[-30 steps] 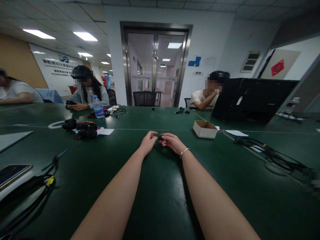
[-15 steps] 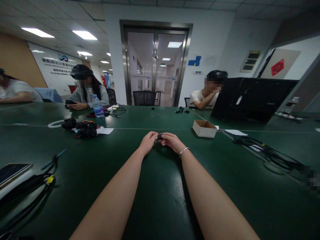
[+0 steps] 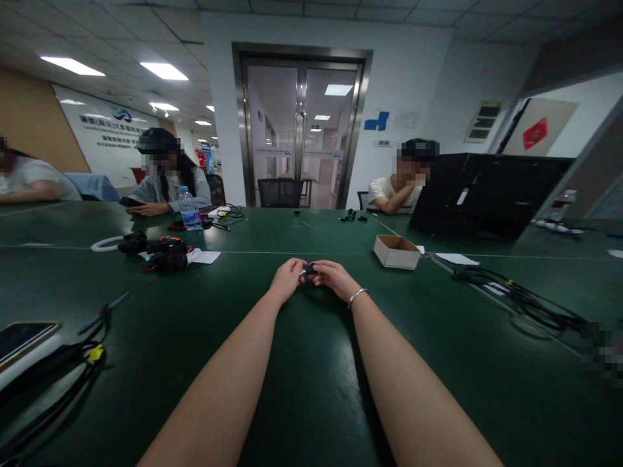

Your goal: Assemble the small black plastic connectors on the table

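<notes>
Over the green table, my left hand (image 3: 287, 279) and my right hand (image 3: 337, 279) are close together, arms stretched forward. Between their fingertips is a small black piece with a shiny metal end (image 3: 308, 268); its exact kind is too small to make out. The fingers of my left hand pinch the metal end. Those of my right hand are closed on the dark end, partly covering it. A silver bracelet (image 3: 357, 297) circles my right wrist.
An open cardboard box (image 3: 396, 253) stands right of my hands, with coiled black cables (image 3: 525, 301) farther right. Several small black pieces (image 3: 353, 217) lie beyond. To the left are a water bottle (image 3: 190, 211), dark gear (image 3: 163, 253) and a phone (image 3: 26, 338). People sit across the table.
My hands stay nearly in place on the small piece, whose black body and metal end show slightly more. The camera view has shifted slightly.
</notes>
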Tool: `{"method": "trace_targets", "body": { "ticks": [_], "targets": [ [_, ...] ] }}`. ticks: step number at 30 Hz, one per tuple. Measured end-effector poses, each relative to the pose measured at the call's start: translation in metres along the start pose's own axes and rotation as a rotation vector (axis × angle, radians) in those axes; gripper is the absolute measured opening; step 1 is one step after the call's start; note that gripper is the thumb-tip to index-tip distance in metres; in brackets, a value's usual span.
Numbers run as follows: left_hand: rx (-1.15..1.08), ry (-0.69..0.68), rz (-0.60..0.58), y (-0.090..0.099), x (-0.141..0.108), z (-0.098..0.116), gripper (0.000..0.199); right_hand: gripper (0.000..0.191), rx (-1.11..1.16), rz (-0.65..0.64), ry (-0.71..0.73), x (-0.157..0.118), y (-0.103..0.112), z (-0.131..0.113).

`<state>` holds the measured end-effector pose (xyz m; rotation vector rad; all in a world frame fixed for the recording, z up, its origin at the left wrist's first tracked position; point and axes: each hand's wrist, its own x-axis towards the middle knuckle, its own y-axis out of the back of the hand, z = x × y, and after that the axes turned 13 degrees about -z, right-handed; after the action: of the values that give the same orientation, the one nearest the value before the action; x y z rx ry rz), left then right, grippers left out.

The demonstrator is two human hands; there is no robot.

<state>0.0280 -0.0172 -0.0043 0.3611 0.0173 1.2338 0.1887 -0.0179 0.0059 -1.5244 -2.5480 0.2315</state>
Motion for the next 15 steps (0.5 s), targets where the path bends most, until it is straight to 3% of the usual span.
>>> {"method": "trace_targets", "body": {
  "ticks": [5,8,12,15],
  "targets": [
    [0.007,-0.056,0.028,0.0003,0.0019,-0.0025,0.028,0.006,0.015,0.008,-0.003,0.0010,0.0010,0.0004],
    [-0.082,-0.074,-0.014,0.0001,0.0033,-0.0037,0.025,0.006,0.021,0.022,-0.005,0.0012,0.0014,0.0004],
    [-0.106,-0.060,-0.068,-0.0001,0.0027,-0.0024,0.029,0.007,0.014,0.011,-0.006,0.0001,0.0007,-0.0005],
    [-0.110,-0.041,-0.041,-0.0003,0.0014,0.0002,0.026,0.007,0.017,0.013,-0.002,-0.0007,-0.0001,-0.0009]
  ]
}}
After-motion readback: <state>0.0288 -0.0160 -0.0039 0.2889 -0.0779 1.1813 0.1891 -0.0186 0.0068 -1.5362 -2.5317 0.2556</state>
